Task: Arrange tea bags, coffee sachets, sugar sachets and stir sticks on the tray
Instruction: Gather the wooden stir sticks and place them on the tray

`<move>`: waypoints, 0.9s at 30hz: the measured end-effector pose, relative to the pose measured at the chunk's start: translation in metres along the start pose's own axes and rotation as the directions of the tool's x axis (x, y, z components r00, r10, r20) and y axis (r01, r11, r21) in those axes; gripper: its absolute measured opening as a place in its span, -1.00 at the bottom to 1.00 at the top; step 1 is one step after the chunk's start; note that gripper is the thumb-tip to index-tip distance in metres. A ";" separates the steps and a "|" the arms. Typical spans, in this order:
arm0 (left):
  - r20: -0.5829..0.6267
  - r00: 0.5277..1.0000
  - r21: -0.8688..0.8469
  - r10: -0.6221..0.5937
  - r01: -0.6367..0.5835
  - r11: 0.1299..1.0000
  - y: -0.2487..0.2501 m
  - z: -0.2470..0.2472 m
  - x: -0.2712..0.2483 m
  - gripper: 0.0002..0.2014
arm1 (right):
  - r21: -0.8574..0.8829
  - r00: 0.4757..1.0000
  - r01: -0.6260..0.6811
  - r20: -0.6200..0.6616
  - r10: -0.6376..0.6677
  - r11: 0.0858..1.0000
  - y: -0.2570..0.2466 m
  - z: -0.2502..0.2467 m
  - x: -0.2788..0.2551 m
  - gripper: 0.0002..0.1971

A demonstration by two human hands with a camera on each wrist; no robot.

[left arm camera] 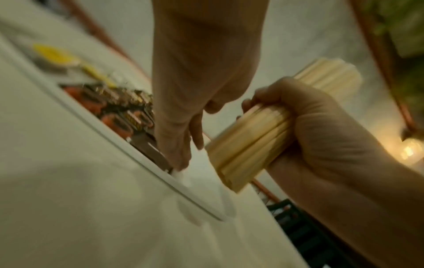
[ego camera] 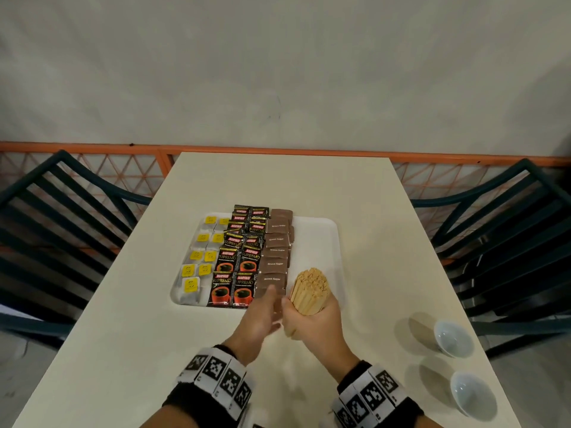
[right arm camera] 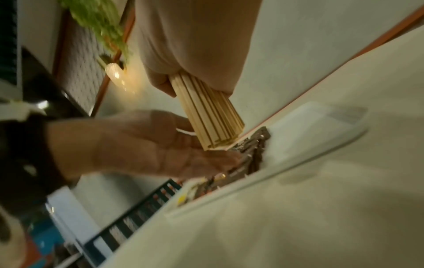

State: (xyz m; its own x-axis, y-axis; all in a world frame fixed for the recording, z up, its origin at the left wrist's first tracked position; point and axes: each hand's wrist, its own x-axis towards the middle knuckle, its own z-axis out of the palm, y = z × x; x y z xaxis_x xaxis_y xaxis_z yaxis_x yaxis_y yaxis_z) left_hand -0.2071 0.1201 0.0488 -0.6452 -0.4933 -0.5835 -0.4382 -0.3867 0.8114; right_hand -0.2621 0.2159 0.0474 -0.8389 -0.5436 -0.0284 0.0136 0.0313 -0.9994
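Cream-coloured tabletop point(ego camera: 216, 350) fills the scene, with dark slatted chairs point(ego camera: 55, 217) at either side and two small white bowls point(ego camera: 453, 338) near the right edge. On the white rectangular plastic tray point(ego camera: 321, 239) lie three columns: white tea bags with yellow tags point(ego camera: 197, 264) at the left, black-and-red coffee sachets point(ego camera: 238, 264) in the middle, brown sugar sachets point(ego camera: 275, 251) beside them. Only the tray's right strip is bare.

My right hand point(ego camera: 318, 322) has its fingers wrapped tight around a thick bundle of pale wooden stir sticks point(ego camera: 310, 288), held above the tray's near edge, long axis steeply tilted, far ends pointing up and away. The bare strip lies just ahead and slightly right of that fist, so the bundle would need tipping flat, lengthwise along the sugar column. My left hand point(ego camera: 262, 319) holds nothing, its fingers straight and together; they seem to touch the nearest sugar sachet, though blur makes this uncertain.
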 end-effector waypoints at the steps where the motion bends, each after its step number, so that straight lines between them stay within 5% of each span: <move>1: -0.027 0.994 0.050 0.102 -0.101 0.994 -0.002 -0.004 0.000 -0.48 | -0.022 1.000 -0.016 0.021 0.017 1.000 0.006 0.000 -0.002 -0.86; 3: -0.082 0.929 0.098 0.361 -0.353 0.930 -0.002 -0.006 -0.005 -0.53 | -0.071 1.000 -0.016 0.024 0.018 0.997 0.020 0.000 -0.005 -0.82; 5: -0.036 0.761 0.232 0.648 -0.624 0.746 0.006 -0.002 -0.017 -0.60 | -0.095 0.999 -0.024 0.021 0.026 0.995 0.027 0.001 -0.005 -0.74; 7: 0.166 0.579 0.495 0.798 -0.749 0.440 0.008 0.006 -0.021 -0.53 | -0.108 0.997 -0.024 0.071 0.031 0.994 0.030 0.003 -0.005 -0.75; 9: 0.359 0.488 0.703 0.795 -0.702 0.114 0.001 0.011 -0.016 -0.49 | -0.261 0.987 0.029 0.161 0.014 0.965 0.031 0.005 -0.005 -0.86; 11: 0.444 0.522 0.774 0.729 -0.632 -0.019 -0.008 0.014 -0.010 -0.46 | -0.433 0.979 0.072 0.204 0.021 0.898 0.031 0.006 -0.006 -0.73; 13: 0.444 0.563 0.792 0.697 -0.611 -0.011 -0.013 0.015 -0.008 -0.45 | -0.470 0.981 0.092 0.195 0.002 0.878 0.031 0.006 -0.008 -0.54; 19: 0.458 0.528 0.784 0.715 -0.619 -0.045 -0.007 0.019 -0.011 -0.45 | -0.540 0.979 0.072 0.199 0.044 0.838 0.035 0.003 -0.004 -0.70; 22: 0.463 0.495 0.782 0.736 -0.618 -0.076 -0.003 0.022 -0.012 -0.49 | -0.405 0.985 0.036 0.167 0.035 0.914 0.027 0.007 -0.006 -0.45; 27: 0.454 0.548 0.821 0.702 -0.563 -0.091 -0.006 0.019 -0.008 -0.64 | -0.494 0.975 0.028 0.205 0.085 0.869 0.032 0.003 -0.005 -0.75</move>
State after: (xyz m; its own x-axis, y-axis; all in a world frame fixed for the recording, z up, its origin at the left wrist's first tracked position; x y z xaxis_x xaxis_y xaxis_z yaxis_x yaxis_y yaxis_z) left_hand -0.2111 0.1409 0.0496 -0.9457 -0.1884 0.2650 -0.1108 0.9529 0.2822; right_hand -0.2563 0.2171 0.0157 -0.7049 -0.6997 -0.1164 -0.2807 0.4259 -0.8602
